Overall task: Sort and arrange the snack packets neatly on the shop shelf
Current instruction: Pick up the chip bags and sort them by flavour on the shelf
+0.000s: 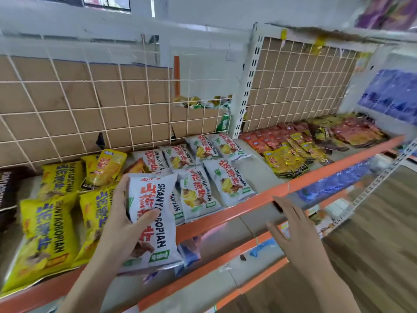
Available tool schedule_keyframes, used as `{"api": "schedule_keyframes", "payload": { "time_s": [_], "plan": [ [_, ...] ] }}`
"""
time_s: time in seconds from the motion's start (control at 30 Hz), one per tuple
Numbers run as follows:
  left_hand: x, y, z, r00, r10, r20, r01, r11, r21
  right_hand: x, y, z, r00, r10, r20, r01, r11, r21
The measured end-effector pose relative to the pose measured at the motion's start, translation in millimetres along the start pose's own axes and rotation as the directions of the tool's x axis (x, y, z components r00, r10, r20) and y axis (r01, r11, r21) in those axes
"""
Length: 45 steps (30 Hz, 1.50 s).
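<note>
Left hand [121, 213] grips white SHANYAOBOPIAN packet [153, 220] over the shelf's orange front rail [248, 206], long axis front-to-back. White packet rows [203, 177] lie just right, beyond it. Right hand [295, 229] open, empty, below the rail.

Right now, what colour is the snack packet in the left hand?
The white plastic snack packet carries red characters and black lettering; best in head view.

There is only one view, from a wide-angle camera on the person's head. It looks forward and down at the shelf [225, 212] from near. The picture is tilted: the shelf edge rises to the right. The left hand [121, 218] and right hand [300, 231] enter from below, and the floor [372, 256] shows at the right.
</note>
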<state>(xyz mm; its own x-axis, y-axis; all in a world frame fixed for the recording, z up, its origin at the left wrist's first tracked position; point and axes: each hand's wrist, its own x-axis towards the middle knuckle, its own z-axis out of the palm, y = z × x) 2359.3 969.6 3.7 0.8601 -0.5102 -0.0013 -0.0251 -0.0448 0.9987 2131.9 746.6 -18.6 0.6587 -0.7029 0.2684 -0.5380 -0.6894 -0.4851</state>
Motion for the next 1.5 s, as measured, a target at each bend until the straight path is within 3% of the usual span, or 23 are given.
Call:
{"api": "schedule_keyframes", "payload": {
  "time_s": [0.27, 0.63, 0.9, 1.2, 1.3, 1.33, 1.43, 1.5],
  "plan": [
    [59, 1, 61, 0.997, -0.004, 0.074, -0.003, 0.995, 0.096, 49, 37, -3, 0.999, 0.041, -0.01, -0.041, 0.999, -0.008],
    [126, 8, 158, 0.975, 0.032, 0.221, -0.037, 0.999, 0.019, 144, 76, 0, 0.998, 0.058, -0.024, -0.059, 0.998, -0.028],
    [126, 19, 238, 0.979, -0.086, 0.184, 0.087, 0.996, -0.001, 201, 116, 1, 0.998, -0.061, 0.033, 0.063, 0.997, -0.05],
    [133, -9, 311, 0.994, -0.091, 0.061, 0.075, 0.97, 0.23, 243, 168, -8, 0.964, -0.193, 0.185, 0.199, 0.98, -0.012],
    [132, -17, 320, 0.999, -0.04, -0.018, 0.043, 0.898, 0.437, 248, 179, -11, 0.956, -0.211, 0.205, 0.215, 0.977, 0.002],
    [131, -19, 323, 0.999, 0.024, -0.031, -0.003, 0.841, 0.541, 248, 181, -12, 0.954, -0.219, 0.207, 0.222, 0.975, 0.009],
    [130, -27, 329, 0.955, 0.295, 0.011, -0.173, 0.529, 0.831, 249, 187, -13, 0.945, -0.234, 0.227, 0.233, 0.972, 0.028],
    [127, -28, 334, 0.967, 0.252, 0.04, -0.156, 0.46, 0.874, 249, 188, -14, 0.946, -0.234, 0.223, 0.227, 0.972, 0.056]
  ]
}}
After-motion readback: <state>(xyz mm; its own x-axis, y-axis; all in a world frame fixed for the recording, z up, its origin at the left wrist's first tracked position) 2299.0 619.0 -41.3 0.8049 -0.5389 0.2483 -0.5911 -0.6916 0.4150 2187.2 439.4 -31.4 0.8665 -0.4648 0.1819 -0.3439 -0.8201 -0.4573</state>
